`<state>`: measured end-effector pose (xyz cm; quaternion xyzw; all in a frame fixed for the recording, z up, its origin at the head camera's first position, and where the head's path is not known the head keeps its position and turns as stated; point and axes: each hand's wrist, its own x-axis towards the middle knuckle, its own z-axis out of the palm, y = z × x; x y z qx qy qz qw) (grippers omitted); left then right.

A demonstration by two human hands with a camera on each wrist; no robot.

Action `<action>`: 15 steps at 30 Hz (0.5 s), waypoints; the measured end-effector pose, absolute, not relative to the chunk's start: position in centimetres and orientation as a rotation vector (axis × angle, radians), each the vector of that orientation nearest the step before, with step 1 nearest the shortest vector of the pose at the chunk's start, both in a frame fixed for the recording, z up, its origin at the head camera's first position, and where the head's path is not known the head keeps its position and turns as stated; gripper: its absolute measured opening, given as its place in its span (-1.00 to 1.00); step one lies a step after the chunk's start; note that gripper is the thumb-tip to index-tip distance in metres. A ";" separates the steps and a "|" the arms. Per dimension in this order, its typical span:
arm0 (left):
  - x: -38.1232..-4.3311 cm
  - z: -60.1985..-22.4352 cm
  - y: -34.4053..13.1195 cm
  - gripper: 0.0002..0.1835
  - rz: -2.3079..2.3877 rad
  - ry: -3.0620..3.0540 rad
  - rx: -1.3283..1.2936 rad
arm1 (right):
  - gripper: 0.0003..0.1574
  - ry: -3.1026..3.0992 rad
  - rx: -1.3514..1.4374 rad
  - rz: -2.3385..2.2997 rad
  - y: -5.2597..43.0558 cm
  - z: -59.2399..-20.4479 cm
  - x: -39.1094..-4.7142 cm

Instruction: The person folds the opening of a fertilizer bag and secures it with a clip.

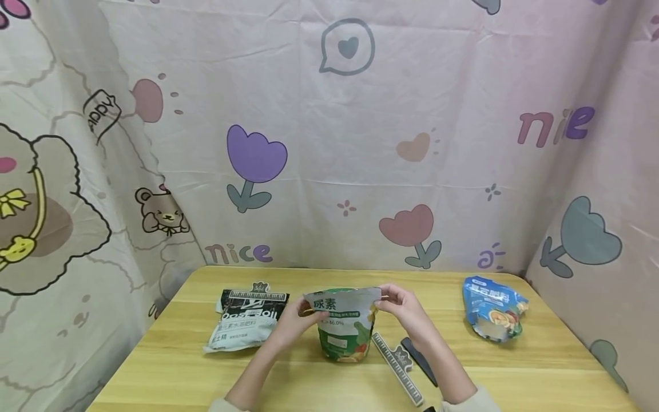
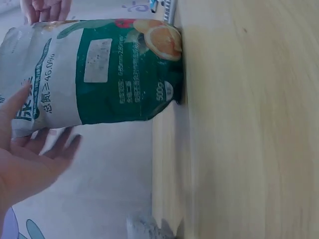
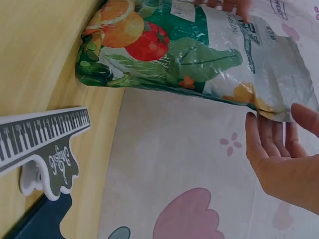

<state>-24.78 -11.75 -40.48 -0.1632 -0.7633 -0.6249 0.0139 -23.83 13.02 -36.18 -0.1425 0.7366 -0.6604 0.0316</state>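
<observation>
A green and white fertilizer bag (image 1: 344, 332) with vegetable and fruit pictures stands upright on the table between both hands. My left hand (image 1: 294, 325) holds its upper left side, thumb on the front and fingers behind, as the left wrist view also shows. At the upper right corner, my right hand (image 1: 409, 315) pinches the bag's edge between thumb and fingers. Just right of the bag lies a keyboard-patterned sealing clip (image 1: 396, 366). A dark clip (image 1: 419, 361) lies beside it, partly hidden by the right forearm.
On the left lies a black and white bag (image 1: 244, 329) with a similar keyboard-patterned clip (image 1: 257, 295) across its top. A blue bag (image 1: 491, 312) lies on the right part of the wooden table (image 1: 170, 372). A printed curtain (image 1: 329, 143) hangs behind and at both sides.
</observation>
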 end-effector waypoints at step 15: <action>-26.0 -40.3 -11.4 -0.67 -2.122 -2.252 -0.370 | -0.62 2.342 -0.417 -1.959 12.3 -36.7 -24.0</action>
